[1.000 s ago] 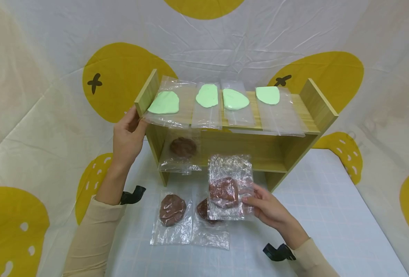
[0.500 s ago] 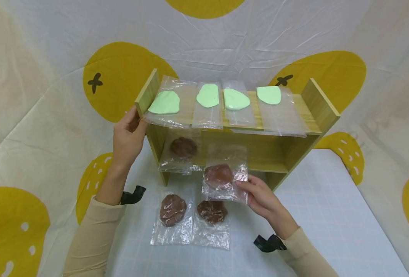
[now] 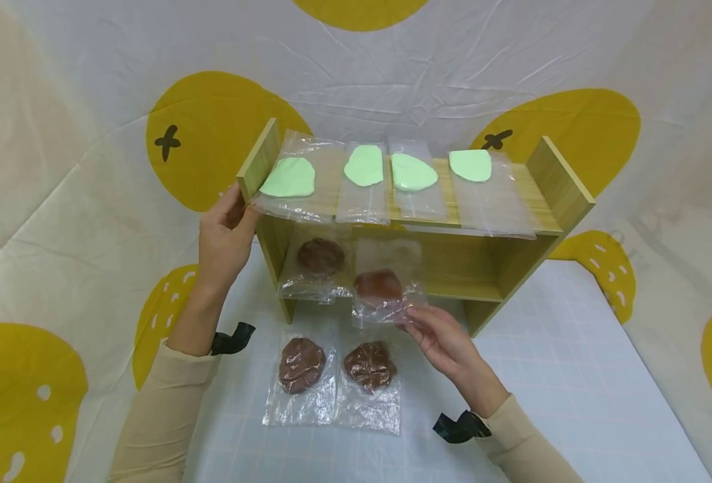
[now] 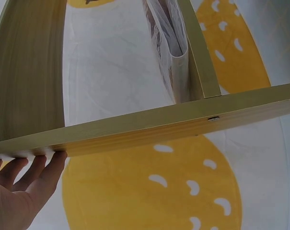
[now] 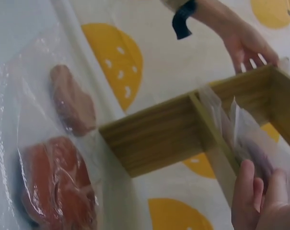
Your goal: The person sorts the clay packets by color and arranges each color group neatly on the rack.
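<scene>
In the head view my right hand (image 3: 446,345) pinches the lower right corner of a clear plastic bag (image 3: 413,258). A flat reddish-brown lump (image 3: 380,287) lies inside it, and the bag's far end reaches into the middle level of a small wooden shelf (image 3: 461,261). The right wrist view shows my right fingers (image 5: 274,184) close to that level. My left hand (image 3: 226,241) grips the shelf's left side panel (image 3: 259,157), its fingers (image 4: 51,172) against the outer face in the left wrist view. Beside the held bag, another bagged brown lump (image 3: 321,256) rests on the same level.
Several pale green flat pieces (image 3: 363,166) in clear bags lie across the shelf's top board, bag ends hanging over its front edge. Two bagged brown lumps (image 3: 302,365) lie on the light checked tablecloth (image 3: 573,376) before the shelf. A patterned cloth (image 3: 428,54) hangs behind.
My right hand has carried its bag up and forward from above the tablecloth into the shelf's middle level, uncovering the right-hand bag on the table. The left hand has stayed at the side panel.
</scene>
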A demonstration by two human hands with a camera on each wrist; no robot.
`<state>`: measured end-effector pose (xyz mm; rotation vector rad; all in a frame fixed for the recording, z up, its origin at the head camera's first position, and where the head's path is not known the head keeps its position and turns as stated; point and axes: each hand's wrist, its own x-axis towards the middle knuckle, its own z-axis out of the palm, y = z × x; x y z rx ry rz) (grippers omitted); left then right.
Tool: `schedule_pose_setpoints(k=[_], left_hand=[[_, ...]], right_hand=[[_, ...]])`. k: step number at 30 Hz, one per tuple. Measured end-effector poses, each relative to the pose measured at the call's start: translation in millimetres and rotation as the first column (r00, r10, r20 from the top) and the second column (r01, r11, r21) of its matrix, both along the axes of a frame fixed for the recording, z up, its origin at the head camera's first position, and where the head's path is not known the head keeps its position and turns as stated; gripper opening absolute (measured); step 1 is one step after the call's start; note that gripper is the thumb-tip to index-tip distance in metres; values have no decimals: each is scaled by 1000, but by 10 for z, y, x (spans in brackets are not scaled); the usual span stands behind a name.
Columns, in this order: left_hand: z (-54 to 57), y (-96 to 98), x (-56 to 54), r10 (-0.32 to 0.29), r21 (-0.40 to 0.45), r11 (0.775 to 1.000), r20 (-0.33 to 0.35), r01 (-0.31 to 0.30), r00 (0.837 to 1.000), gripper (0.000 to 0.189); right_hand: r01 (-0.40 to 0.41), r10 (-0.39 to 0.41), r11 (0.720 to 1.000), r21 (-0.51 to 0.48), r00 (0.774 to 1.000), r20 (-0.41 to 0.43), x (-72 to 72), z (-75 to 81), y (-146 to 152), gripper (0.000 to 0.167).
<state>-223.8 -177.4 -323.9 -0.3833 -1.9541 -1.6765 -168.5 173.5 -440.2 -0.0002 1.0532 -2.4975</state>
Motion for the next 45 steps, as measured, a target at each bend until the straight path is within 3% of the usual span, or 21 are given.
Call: schedule_pose_setpoints(k=[3, 10, 16, 20, 27, 34, 37, 40, 45], left_hand=[[1, 0, -1, 3, -1, 1000, 6, -3, 1000, 46], [9, 7, 7, 0, 0, 1000, 14, 0, 1000, 46], [6, 3, 0, -5, 11, 1000, 9, 5, 1000, 47], [5, 1, -2, -10, 10, 1000, -2, 10, 1000, 47], [6, 4, 1, -9, 2, 1000, -6, 9, 1000, 47], [17, 10, 1, -3, -2, 1000, -7, 3, 1000, 47], [15, 11, -2, 1, -2, 1000, -8, -1, 1000, 46], [7, 8, -5, 6, -2, 1000, -4, -6, 1000, 46], [-7, 1, -14, 5, 3, 1000, 4, -5, 1000, 46]], right_hand=[[-14, 14, 1000, 5, 1000, 8, 9, -7, -41, 27], [-127, 127, 992, 12, 990, 58, 74, 12, -95, 67], [-111, 116, 992, -57, 989, 94, 51, 23, -149, 76], [-100, 110, 989, -104, 990, 92, 3, 24, -202, 69], [-29, 49, 985, -167, 992, 117, -68, 23, -288, 24], [5, 25, 976, -218, 991, 134, -75, 16, -306, 23], [28, -6, 986, -165, 991, 135, -63, 8, -302, 20], [36, -31, 998, -44, 993, 112, -50, -25, -290, 19], [18, -27, 981, 192, 999, 44, -28, -158, -239, 39]])
